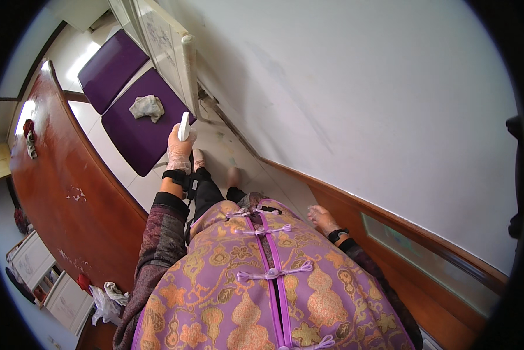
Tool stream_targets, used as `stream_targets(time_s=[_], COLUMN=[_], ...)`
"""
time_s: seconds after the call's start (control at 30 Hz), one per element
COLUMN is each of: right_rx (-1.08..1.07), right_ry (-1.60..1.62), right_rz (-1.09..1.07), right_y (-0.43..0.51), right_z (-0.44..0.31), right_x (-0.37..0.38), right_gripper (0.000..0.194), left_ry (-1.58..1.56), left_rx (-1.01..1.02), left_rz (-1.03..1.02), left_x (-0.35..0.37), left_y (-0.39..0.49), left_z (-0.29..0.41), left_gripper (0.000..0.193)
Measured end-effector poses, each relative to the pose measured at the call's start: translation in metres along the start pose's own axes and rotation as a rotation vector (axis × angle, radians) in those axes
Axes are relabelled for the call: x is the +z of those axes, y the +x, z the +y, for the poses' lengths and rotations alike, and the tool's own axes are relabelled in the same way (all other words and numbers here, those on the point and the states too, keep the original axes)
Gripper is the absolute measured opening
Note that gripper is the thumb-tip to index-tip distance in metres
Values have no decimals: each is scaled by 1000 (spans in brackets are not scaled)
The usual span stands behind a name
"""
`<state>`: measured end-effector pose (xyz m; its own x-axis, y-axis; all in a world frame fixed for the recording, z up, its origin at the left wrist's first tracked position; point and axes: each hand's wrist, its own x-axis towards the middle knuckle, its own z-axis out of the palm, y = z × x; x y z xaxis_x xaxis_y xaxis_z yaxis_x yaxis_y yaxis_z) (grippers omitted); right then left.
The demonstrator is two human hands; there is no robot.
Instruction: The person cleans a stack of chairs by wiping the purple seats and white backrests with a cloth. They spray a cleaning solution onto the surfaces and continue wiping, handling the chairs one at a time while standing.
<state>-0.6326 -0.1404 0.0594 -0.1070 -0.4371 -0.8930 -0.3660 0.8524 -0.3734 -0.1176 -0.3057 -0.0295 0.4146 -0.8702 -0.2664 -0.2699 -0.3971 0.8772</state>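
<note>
Inside a thin clear glove, my left hand grips a white trigger sprayer; the hand mostly hides whatever is below its head. Just ahead and to the left, a crumpled pale cloth lies on the purple seat of a chair. My right hand, also gloved in clear film, hangs low beside the patterned purple vest. Its fingers are loosely bent, and nothing shows in them.
A glossy reddish-brown wooden table with worn patches curves along the left. Cloths and a plastic bag lie on it. A second purple seat adjoins the first. The white wall and wooden cabinet bound the right.
</note>
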Motion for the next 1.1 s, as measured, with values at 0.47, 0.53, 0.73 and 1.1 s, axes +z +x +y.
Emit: stream_targets(time_s=[0.47,0.53,0.73,1.1], right_rx=[-422,-475,-614,-1120], right_ry=[-23,-89,-246,-189], right_rz=[-134,-140,-87,85], right_y=[-5,-9,-17,-77], right_z=[-106,-130,-218,-390], right_x=[59,69,99,183], right_gripper=[40,41,41,38], left_ry=[-182,-234,-310,-549], left_rx=[98,90,112,69], left_rz=[3,-47,-172,-362], left_x=[-85,-91,-104,-143], left_y=[46,53,95,139], left_z=[132,148,169,186], left_gripper=[31,30,30,25])
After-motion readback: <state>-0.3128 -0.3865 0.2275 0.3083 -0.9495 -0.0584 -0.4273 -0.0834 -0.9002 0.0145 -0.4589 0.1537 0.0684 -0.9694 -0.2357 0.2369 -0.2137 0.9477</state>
